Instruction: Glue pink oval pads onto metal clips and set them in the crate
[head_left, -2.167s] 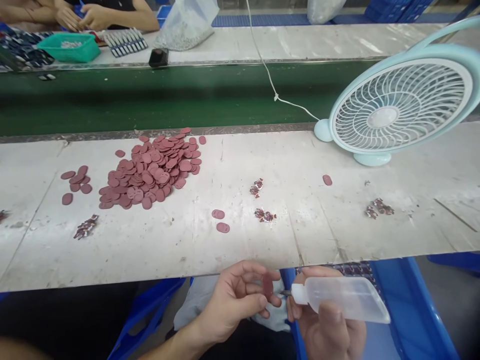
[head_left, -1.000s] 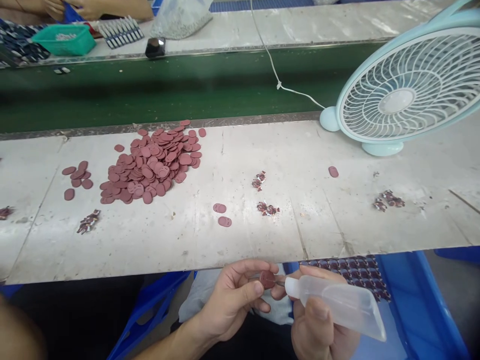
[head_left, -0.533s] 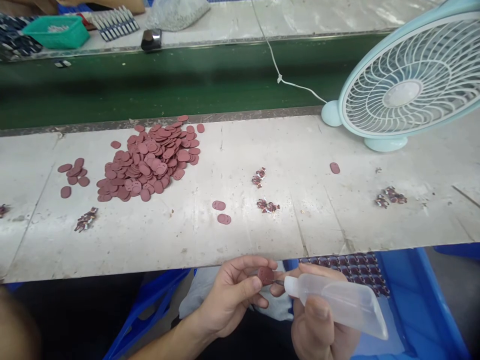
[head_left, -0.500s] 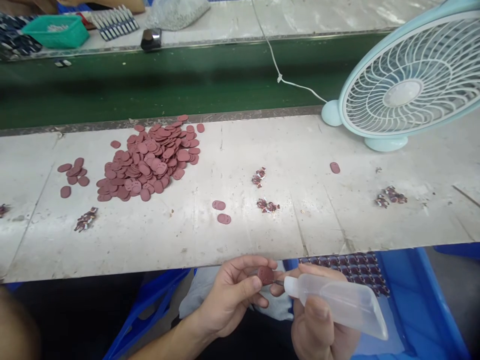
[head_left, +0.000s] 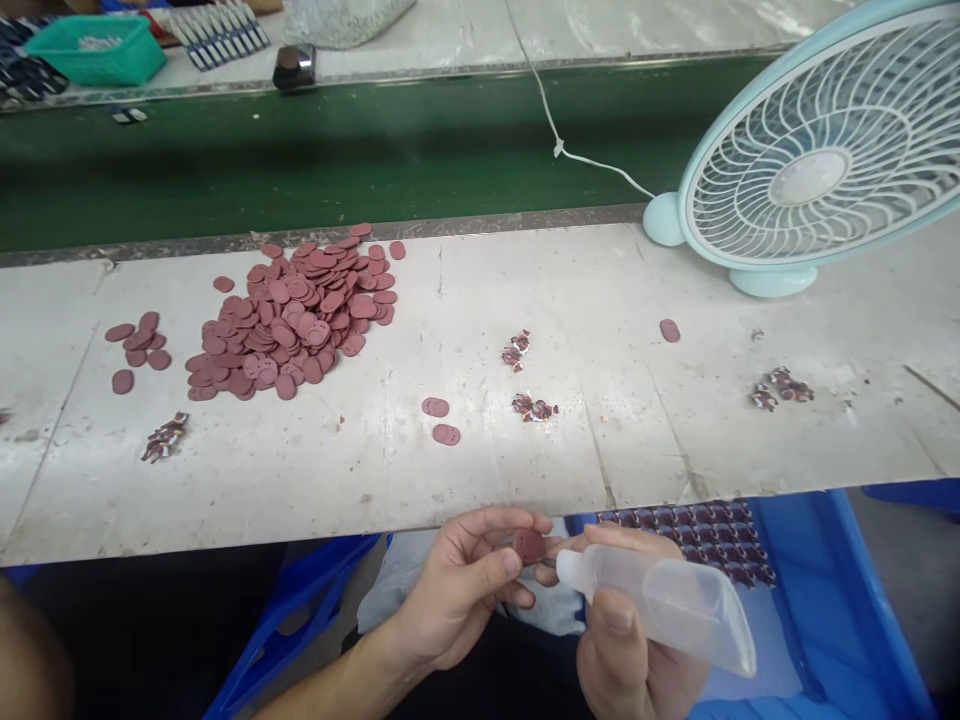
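My left hand (head_left: 472, 580) pinches a reddish-brown oval disc (head_left: 530, 545) between thumb and fingers, just off the table's front edge. In my right hand (head_left: 630, 630) is a translucent squeeze bottle (head_left: 667, 600) with a white cap, tilted so that its nozzle end points left at the disc. Whether the tip touches the disc I cannot tell. On the table, two similar discs (head_left: 446, 435) lie beyond my hands, close to small clusters of dark, shiny pieces (head_left: 535, 407).
A large heap of discs (head_left: 292, 320) covers the table's left part. At the right stands a light-blue fan (head_left: 810, 180). Below the table edge, a blue tray (head_left: 840, 600) holds rows of dark pieces (head_left: 705, 535). A green basket (head_left: 97, 55) sits across the green channel (head_left: 420, 150).
The bottle has shifted slightly left, its nozzle end closer to the disc. My left hand keeps its hold on the disc. The whole view has shifted a little.
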